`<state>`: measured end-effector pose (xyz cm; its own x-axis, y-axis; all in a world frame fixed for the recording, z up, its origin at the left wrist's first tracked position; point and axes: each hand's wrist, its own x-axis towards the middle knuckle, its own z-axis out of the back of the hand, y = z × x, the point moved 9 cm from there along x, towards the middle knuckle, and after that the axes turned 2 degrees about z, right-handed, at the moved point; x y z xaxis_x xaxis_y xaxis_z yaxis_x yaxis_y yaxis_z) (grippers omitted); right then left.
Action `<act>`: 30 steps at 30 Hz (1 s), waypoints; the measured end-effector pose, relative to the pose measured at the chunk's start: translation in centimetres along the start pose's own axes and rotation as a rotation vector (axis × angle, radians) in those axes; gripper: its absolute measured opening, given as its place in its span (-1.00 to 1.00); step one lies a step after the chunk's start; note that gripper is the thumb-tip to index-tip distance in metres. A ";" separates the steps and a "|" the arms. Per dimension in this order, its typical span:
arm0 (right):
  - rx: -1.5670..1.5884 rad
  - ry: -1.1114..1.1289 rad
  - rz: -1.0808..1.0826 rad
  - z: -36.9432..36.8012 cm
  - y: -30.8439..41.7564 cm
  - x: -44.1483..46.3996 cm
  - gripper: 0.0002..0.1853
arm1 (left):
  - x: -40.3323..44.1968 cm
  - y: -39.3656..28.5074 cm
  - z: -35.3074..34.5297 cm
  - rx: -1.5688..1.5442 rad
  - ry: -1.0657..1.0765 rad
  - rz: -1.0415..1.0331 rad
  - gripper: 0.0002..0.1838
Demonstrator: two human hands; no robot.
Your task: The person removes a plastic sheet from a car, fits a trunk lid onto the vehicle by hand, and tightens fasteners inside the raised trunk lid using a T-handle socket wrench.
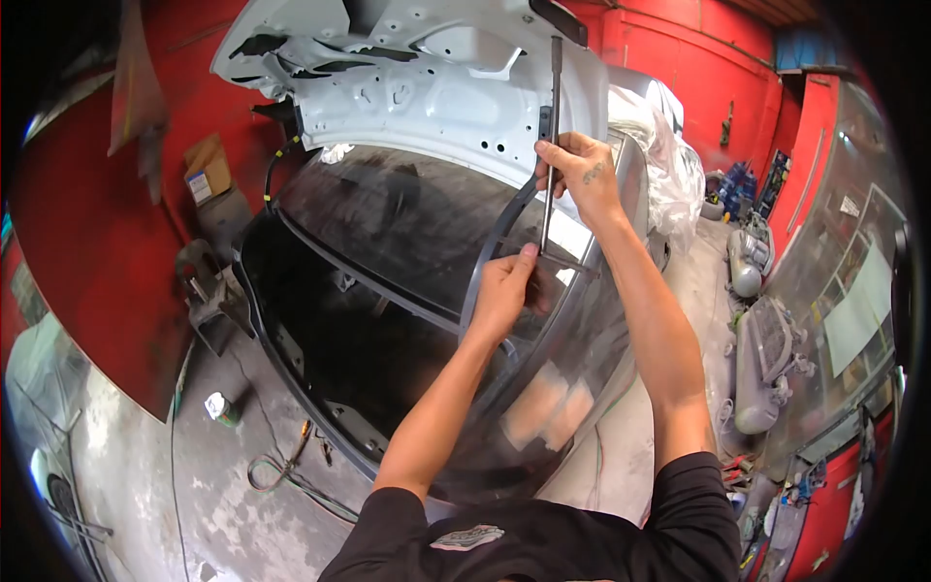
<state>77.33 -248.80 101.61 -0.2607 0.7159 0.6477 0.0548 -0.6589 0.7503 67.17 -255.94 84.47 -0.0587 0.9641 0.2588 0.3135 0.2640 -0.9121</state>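
A white trunk lid (436, 116) stands raised over the dark open trunk of a car. Along its right side runs a thin gas strut (556, 92), nearly upright. My right hand (582, 175) is closed round the strut's middle, thumb and fingers pinching it. Lower down, my left hand (506, 286) holds the strut's bottom end between thumb and fingers, close to the car body's edge. A dark curved hinge arm (495, 238) passes just left of both hands. The exact joint at the strut's lower end is hard to make out.
Dark rear glass (388, 199) lies beneath the lid. A plastic-wrapped object (664, 145) stands behind at right. Compressor tanks (761, 369) line the right side. On the floor at left are a can (221, 407) and a hose (281, 472); a dark chair (208, 291) stands near the red wall.
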 end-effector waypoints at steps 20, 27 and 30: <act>-0.031 -0.112 0.170 6.8 9.2 7.9 -0.55 | 13.8 -26.8 -4.6 -0.029 -0.195 -0.685 -0.72; 0.069 -0.057 0.111 6.1 8.1 10.9 -0.57 | 15.2 -25.2 -5.9 -0.262 -0.206 -0.542 -0.74; 0.042 -0.064 0.125 6.6 7.9 10.9 -0.58 | 14.7 -25.3 -6.1 -0.203 -0.118 -0.586 -0.72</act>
<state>81.30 -244.66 115.50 -0.1870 0.6430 0.7427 0.1240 -0.7345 0.6671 64.20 -248.66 113.29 -0.3761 0.6603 0.6500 0.3706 0.7502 -0.5476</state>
